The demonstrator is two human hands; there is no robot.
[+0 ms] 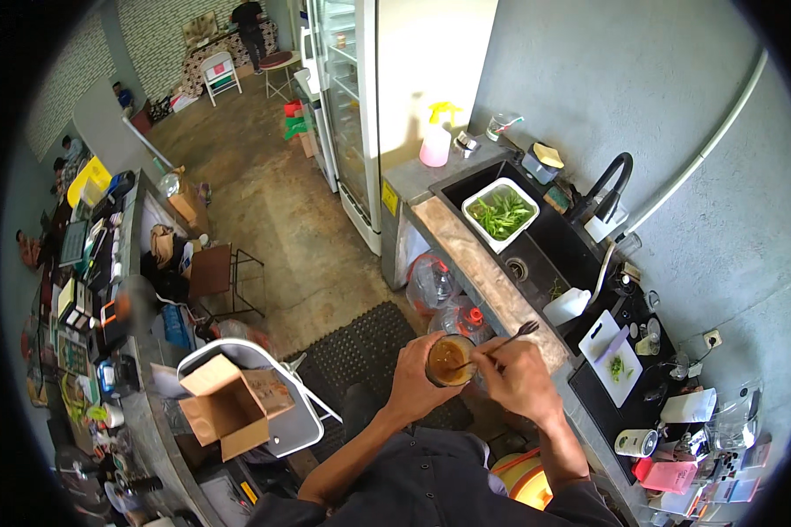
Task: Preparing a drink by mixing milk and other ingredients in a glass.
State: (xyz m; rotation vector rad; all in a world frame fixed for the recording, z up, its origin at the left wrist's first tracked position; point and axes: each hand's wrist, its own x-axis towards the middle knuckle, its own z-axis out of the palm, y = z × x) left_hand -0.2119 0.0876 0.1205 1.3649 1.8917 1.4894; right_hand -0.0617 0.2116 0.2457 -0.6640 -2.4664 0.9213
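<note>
My left hand [415, 378] is wrapped round a clear glass [440, 379] of brown liquid, held upright in front of my body. My right hand [520, 379] is closed on a thin dark utensil with a fork-like end [526, 328]. That end points up and to the right, away from the glass. The utensil's other end reaches over the rim into the brown liquid [453, 353], where its tip is hidden. Both hands are close together, just off the front edge of the sink counter [479, 262].
A white tub of green leaves [536, 211] sits in the black sink [552, 255]. Farther right are a white jug [568, 305] and a cutting board [599, 347] with a knife [611, 345]. Large bottles [431, 285] stand beneath the counter. An open cardboard box [228, 413] rests on a folding chair [301, 430].
</note>
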